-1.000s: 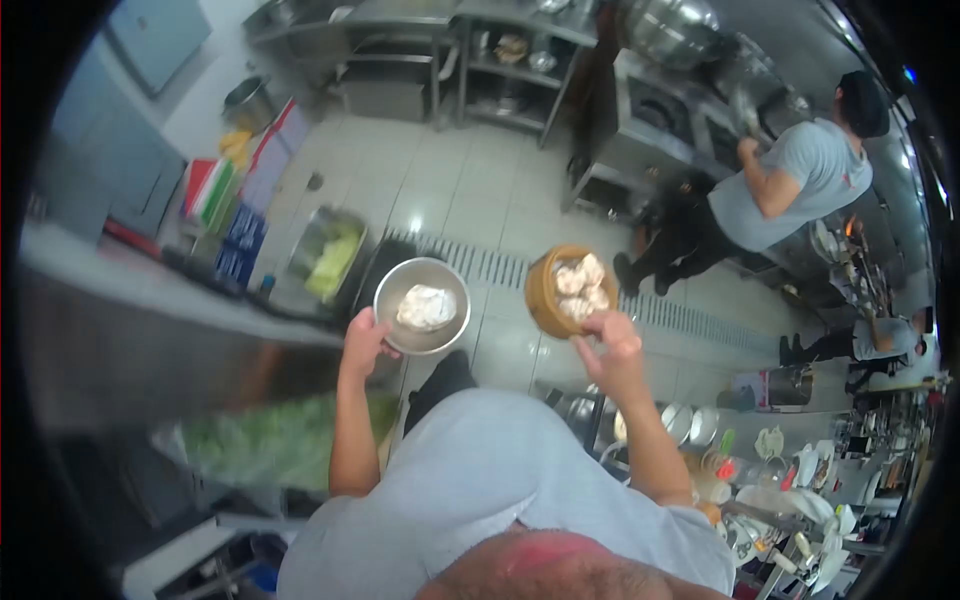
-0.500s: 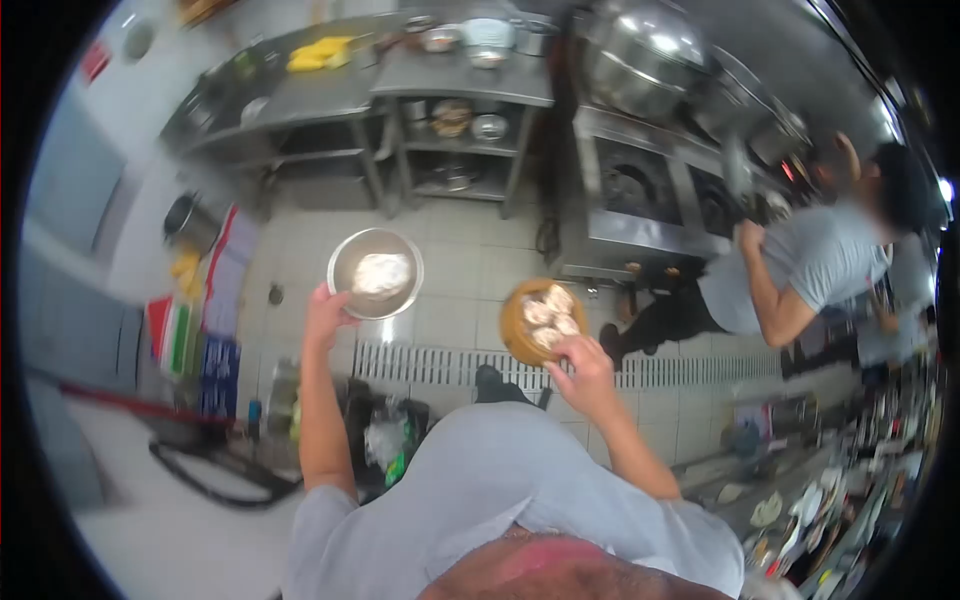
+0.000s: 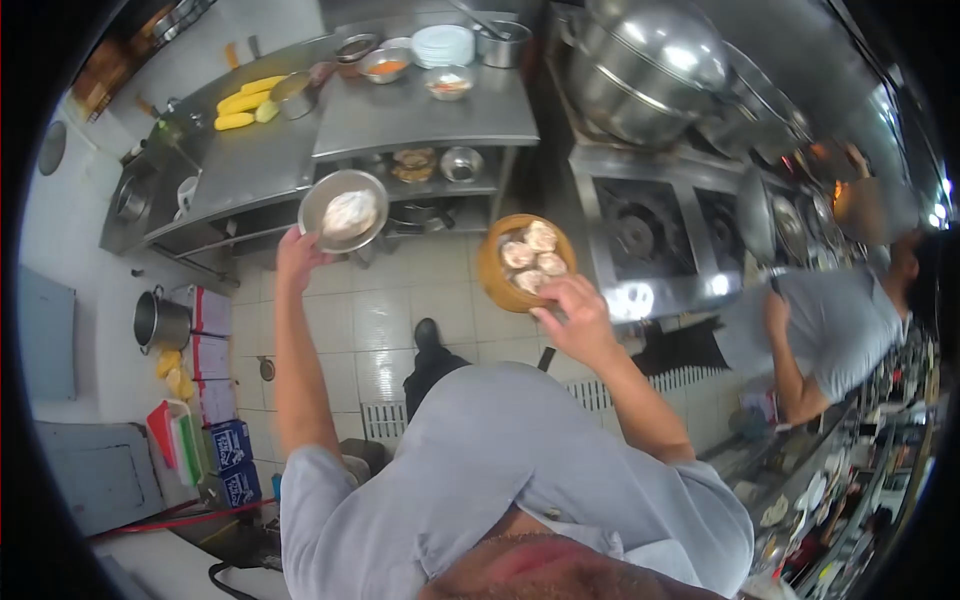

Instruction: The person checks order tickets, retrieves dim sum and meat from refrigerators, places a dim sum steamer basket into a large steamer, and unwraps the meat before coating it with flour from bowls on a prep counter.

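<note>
My left hand (image 3: 299, 254) grips the rim of a round metal bowl (image 3: 318, 196), its fingers closed at the bowl's lower left edge. Inside the bowl lies a whitish lump (image 3: 349, 214); what it is made of cannot be made out. To the right, my right hand (image 3: 574, 313) pinches the lower right rim of a round bamboo steamer (image 3: 493, 275). Several pale dumplings (image 3: 540, 237) sit in the steamer. Both vessels are held up over the floor, apart from each other, in front of a steel table (image 3: 420, 125).
On the steel table are white plates (image 3: 443, 46), small bowls (image 3: 385, 66) and a metal pot (image 3: 503, 44). Yellow vegetables (image 3: 243, 97) lie further left. A stove (image 3: 640, 230) with a large steamer pot (image 3: 648, 75) stands right, near another person (image 3: 820, 325). Boxes (image 3: 210, 360) line the left wall.
The steel table and stove now appear nearer and lower in view. The bowl and steamer, still held, have shifted left and upward in view. The other person appears further right and lower.
</note>
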Demonstrator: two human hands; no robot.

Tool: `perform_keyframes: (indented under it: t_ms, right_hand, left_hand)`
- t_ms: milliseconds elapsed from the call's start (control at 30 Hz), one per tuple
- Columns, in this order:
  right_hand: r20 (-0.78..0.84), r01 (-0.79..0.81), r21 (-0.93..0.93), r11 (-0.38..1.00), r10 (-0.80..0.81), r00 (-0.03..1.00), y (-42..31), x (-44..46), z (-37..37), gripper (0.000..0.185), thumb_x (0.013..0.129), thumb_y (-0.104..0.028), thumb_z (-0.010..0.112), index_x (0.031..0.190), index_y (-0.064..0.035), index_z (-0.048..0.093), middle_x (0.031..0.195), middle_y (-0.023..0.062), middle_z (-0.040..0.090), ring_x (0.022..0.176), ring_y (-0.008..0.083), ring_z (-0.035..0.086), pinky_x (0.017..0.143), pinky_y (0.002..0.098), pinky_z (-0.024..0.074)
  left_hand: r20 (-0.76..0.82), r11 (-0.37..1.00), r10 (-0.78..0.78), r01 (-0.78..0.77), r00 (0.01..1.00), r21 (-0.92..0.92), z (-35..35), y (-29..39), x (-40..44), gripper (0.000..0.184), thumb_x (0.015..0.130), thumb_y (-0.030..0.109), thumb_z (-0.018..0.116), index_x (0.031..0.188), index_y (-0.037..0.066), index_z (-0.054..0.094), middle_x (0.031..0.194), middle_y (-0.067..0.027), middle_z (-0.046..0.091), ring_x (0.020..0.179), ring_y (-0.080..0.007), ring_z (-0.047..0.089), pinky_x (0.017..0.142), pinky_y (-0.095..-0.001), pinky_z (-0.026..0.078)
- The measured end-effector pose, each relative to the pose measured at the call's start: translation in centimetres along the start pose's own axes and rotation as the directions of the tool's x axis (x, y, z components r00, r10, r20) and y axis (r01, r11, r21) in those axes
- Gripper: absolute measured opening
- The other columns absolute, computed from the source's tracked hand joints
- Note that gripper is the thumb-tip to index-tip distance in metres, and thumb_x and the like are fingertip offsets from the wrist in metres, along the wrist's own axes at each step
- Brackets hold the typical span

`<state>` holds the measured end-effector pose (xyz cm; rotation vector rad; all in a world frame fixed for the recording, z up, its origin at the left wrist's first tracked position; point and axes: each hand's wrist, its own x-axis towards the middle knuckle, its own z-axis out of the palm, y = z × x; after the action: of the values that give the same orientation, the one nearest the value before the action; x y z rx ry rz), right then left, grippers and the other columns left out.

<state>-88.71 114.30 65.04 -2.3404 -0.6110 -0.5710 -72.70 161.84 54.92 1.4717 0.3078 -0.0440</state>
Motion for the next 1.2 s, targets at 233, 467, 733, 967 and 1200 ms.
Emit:
perform_keyframes:
  t_ms: [233,467,733,967,1200]
  right_hand:
    - [0.024,-0.092,-0.084,0.992,0.094,0.995,3.0,11.2,4.1,0.028,0.070,-0.007,0.081,0.091,-0.0060,0.063,0.095,0.0110,0.067,0.090,0.0326,0.065,0.075,0.0402,0.0548]
    - [0.021,-0.167,-0.066,0.984,0.169,0.985,9.1,20.7,5.1,0.023,0.073,-0.008,0.078,0.089,-0.0064,0.062,0.090,0.0084,0.064,0.089,0.0299,0.064,0.076,0.0393,0.0539]
    - [0.044,-0.023,-0.082,0.996,0.026,0.999,18.0,27.9,4.6,0.017,0.075,-0.012,0.072,0.087,-0.0072,0.061,0.088,0.0056,0.061,0.085,0.0261,0.062,0.066,0.0376,0.0543]
    - [0.177,0.198,-0.198,0.960,-0.164,0.970,22.0,33.9,3.9,0.013,0.074,-0.008,0.064,0.085,-0.0032,0.060,0.092,0.0074,0.061,0.086,0.0242,0.062,0.066,0.0341,0.0562]
    - [0.208,0.290,-0.204,0.935,-0.248,0.946,20.8,38.7,5.0,0.019,0.067,-0.007,0.064,0.084,-0.0017,0.058,0.090,0.0077,0.059,0.080,0.0224,0.059,0.064,0.0322,0.0545]
  left_hand:
    - [0.041,0.987,-0.124,0.127,0.991,-0.098,1.1,2.4,19.7,0.015,0.089,0.004,0.062,0.100,0.000,0.053,0.081,-0.0119,0.059,0.063,-0.0239,0.062,0.056,-0.0357,0.057]
    - [0.038,0.982,-0.151,0.145,0.988,0.118,2.6,0.7,35.2,0.023,0.093,0.019,0.062,0.104,0.000,0.054,0.090,-0.0110,0.059,0.073,-0.0244,0.065,0.063,-0.0367,0.058]
    - [0.475,0.688,0.192,-0.463,0.859,0.559,20.5,19.2,26.0,0.037,0.094,0.027,0.066,0.116,-0.002,0.064,0.096,-0.0112,0.070,0.081,-0.0164,0.065,0.074,-0.0310,0.052]
    - [0.717,0.690,-0.099,-0.471,0.690,0.549,31.9,23.0,30.7,0.034,0.093,0.033,0.065,0.103,0.000,0.068,0.071,-0.0049,0.062,0.061,-0.0120,0.059,0.061,-0.0307,0.048]
    - [0.883,0.459,-0.182,-0.757,0.433,0.466,33.9,23.9,36.9,0.023,0.081,0.020,0.061,0.083,-0.003,0.064,0.063,-0.0161,0.063,0.058,-0.0273,0.064,0.059,-0.0382,0.049]
